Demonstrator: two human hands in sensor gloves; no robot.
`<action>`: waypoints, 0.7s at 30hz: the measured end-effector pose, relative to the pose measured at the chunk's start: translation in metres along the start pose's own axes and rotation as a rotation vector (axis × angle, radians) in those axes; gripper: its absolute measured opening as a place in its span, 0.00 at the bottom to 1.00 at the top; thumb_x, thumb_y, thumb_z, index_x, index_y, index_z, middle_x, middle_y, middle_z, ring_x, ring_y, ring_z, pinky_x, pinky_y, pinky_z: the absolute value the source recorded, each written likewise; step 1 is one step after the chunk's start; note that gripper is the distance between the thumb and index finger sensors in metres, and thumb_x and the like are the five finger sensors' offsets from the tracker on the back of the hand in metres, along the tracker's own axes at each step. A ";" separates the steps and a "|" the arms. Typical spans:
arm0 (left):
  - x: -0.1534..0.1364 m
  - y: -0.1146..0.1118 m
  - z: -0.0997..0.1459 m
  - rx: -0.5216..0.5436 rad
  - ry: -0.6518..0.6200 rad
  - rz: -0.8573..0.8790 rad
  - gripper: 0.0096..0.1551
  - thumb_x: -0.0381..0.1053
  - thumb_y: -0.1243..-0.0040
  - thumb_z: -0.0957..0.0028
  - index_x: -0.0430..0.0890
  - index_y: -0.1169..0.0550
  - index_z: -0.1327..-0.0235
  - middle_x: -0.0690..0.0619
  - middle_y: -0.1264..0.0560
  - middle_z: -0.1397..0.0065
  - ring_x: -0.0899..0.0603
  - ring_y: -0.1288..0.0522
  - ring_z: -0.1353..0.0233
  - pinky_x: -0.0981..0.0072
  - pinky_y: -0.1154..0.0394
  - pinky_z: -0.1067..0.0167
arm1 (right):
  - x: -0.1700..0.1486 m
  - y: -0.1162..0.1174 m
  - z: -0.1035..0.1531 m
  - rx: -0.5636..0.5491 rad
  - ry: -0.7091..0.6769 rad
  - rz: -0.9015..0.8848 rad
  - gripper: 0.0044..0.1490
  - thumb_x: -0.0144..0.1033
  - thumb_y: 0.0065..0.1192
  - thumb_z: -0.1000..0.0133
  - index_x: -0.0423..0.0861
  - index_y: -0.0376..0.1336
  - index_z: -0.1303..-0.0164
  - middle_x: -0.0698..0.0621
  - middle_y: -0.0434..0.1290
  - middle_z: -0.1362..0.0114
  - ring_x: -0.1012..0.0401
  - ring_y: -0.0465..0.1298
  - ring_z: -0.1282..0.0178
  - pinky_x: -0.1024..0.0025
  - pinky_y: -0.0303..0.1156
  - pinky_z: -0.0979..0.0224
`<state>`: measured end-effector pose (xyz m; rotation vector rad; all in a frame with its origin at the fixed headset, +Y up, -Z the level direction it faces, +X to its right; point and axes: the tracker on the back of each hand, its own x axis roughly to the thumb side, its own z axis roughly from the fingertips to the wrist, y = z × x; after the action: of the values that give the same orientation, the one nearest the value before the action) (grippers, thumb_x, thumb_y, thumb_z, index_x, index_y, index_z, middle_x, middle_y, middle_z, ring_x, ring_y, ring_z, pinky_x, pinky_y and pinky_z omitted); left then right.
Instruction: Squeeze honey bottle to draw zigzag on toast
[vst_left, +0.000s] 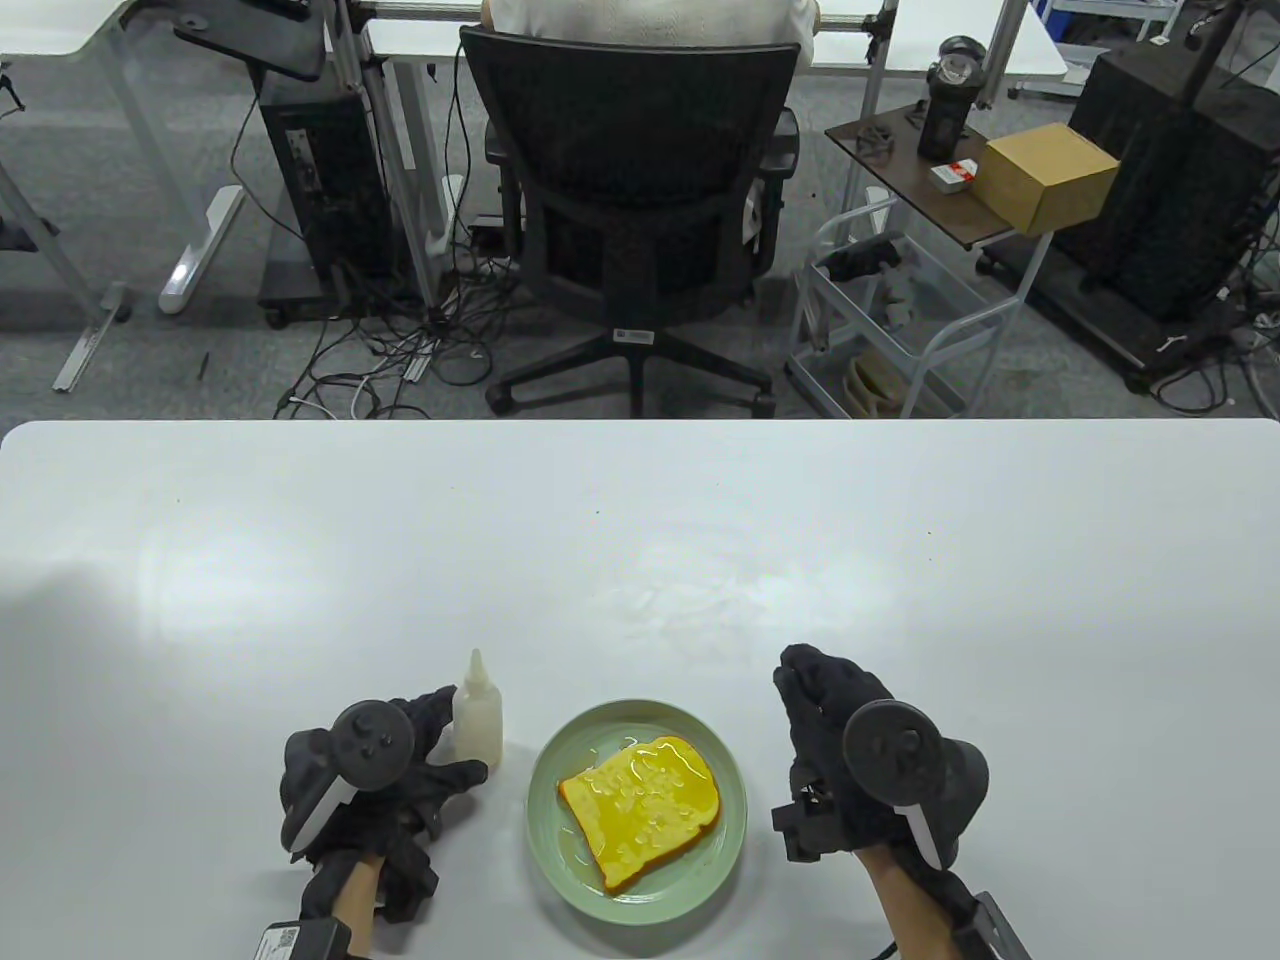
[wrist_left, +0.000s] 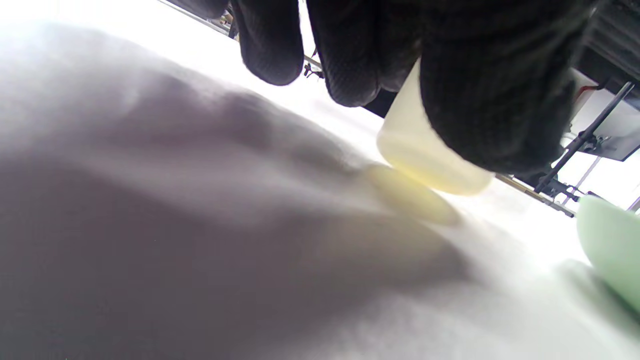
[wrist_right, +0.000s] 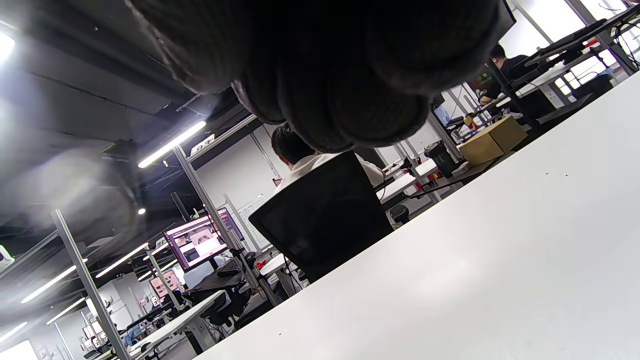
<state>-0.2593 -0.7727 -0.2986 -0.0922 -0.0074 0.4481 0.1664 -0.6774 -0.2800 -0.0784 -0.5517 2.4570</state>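
A small translucent honey bottle (vst_left: 478, 712) with a pointed tip stands upright on the white table, left of the plate. My left hand (vst_left: 447, 742) holds its lower part, fingers on its left side and thumb at its front. In the left wrist view the bottle's base (wrist_left: 425, 162) sits at the table between my fingers (wrist_left: 350, 55) and thumb. A yellow slice of toast (vst_left: 642, 802) with glossy honey lines lies on a pale green plate (vst_left: 546, 800). My right hand (vst_left: 812, 690) hovers right of the plate, fingers curled together and holding nothing.
The plate's green rim (wrist_left: 607, 245) shows at the right of the left wrist view. A black office chair (vst_left: 630, 200) and a small trolley (vst_left: 890, 320) stand beyond the table's far edge. A wet smear (vst_left: 690, 600) lies on the table behind the plate.
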 end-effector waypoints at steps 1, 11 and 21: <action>-0.001 0.000 0.001 0.005 0.004 0.001 0.49 0.61 0.21 0.68 0.57 0.25 0.27 0.57 0.26 0.26 0.37 0.30 0.21 0.36 0.44 0.22 | 0.000 0.000 0.000 -0.002 -0.002 0.001 0.25 0.44 0.67 0.50 0.48 0.77 0.47 0.47 0.85 0.46 0.50 0.83 0.49 0.64 0.82 0.52; 0.003 0.005 0.005 0.077 0.001 -0.111 0.40 0.57 0.17 0.72 0.53 0.16 0.40 0.56 0.18 0.37 0.42 0.22 0.27 0.39 0.39 0.23 | 0.001 0.000 0.001 -0.014 -0.017 0.015 0.24 0.44 0.67 0.50 0.48 0.77 0.47 0.47 0.85 0.46 0.50 0.83 0.49 0.64 0.82 0.52; 0.009 0.007 0.013 0.168 -0.032 -0.185 0.37 0.56 0.17 0.69 0.53 0.15 0.42 0.56 0.17 0.38 0.42 0.22 0.29 0.40 0.38 0.23 | 0.001 -0.001 0.002 -0.034 -0.025 0.020 0.24 0.44 0.67 0.50 0.48 0.77 0.47 0.47 0.85 0.46 0.50 0.83 0.48 0.63 0.82 0.52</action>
<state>-0.2547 -0.7612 -0.2862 0.0810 -0.0094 0.2638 0.1658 -0.6763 -0.2777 -0.0668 -0.6060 2.4716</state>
